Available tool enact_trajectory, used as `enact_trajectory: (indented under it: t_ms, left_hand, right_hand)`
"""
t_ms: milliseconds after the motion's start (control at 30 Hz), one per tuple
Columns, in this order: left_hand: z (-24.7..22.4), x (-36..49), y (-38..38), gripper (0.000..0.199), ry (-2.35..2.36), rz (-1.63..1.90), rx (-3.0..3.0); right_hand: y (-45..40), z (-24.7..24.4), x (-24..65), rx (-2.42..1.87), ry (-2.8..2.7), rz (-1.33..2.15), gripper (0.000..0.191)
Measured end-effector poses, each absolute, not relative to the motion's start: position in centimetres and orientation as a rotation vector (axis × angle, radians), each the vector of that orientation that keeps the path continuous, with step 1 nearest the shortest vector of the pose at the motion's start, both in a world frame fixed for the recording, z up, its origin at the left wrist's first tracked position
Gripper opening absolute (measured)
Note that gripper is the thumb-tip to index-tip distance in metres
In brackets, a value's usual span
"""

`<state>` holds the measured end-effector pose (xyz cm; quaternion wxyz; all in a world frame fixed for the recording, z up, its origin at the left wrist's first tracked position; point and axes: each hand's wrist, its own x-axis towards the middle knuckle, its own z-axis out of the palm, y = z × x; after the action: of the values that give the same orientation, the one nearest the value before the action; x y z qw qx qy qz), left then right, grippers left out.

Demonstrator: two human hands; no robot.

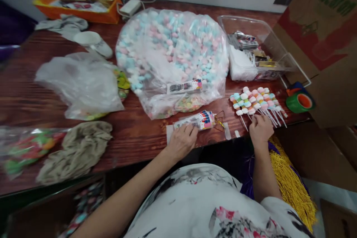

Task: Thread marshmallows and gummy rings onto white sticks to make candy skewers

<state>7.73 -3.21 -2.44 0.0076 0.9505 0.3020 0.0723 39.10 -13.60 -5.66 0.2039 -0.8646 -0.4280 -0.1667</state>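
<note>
My left hand point(182, 141) is at the table's front edge, its fingers bent over the near side of a printed plastic bag point(205, 119) with a colourful end. A thin gold wire piece point(219, 121) lies at the bag's right end. My right hand point(261, 130) is closed at the white sticks of the marshmallow skewers point(255, 100), fingers on a stick. These skewers lie side by side in a pile, with pink, white, blue and yellow marshmallows. Beyond my left hand sits a large clear bag of pastel marshmallows point(173, 44), with another printed packet point(184, 86) on its front.
A clear plastic bin point(267, 70) of packets stands at the back right, near green tape point(299, 101) and a cardboard box point(329, 44). On the left are a white plastic bag point(80, 81), a mug point(93, 42), a crumpled cloth point(79, 150) and an orange tray point(83, 14).
</note>
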Motion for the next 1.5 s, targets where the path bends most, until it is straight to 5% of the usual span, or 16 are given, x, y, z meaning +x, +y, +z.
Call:
enact_trajectory:
  t_ms: [233,500,767,1000,1067,1233,1500]
  left_hand:
    - [-2.1,8.6,-3.7,0.022,1.18,0.135,2.865]
    - [-2.7,7.2,-3.3,0.021,0.988,0.255,2.884]
    - [-1.7,7.9,-3.7,0.02,1.154,0.187,2.838]
    - [-3.0,7.0,-2.2,0.018,1.09,0.52,2.688]
    - [-3.2,6.7,-2.5,0.018,1.071,0.525,2.737]
    - [-2.9,6.1,-3.7,0.015,1.021,0.381,2.83]
    - [-3.8,5.0,-1.5,0.018,0.932,0.755,2.553]
  right_hand:
    - [-15.9,-1.2,37.4,-1.97,-1.115,-0.46,0.02]
    - [-18.4,7.0,37.8,-1.99,-1.524,0.241,0.013]
    - [-15.2,6.8,36.3,-1.836,-1.52,0.437,0.011]
    - [-12.7,5.5,33.1,-1.465,-1.313,0.678,0.023]
    - [-12.6,5.3,32.9,-1.469,-1.349,0.627,0.007]
    - [-13.8,5.5,33.9,-1.561,-1.273,0.208,0.008]
    - [-14.7,3.8,34.7,-1.638,-1.334,0.22,0.011]
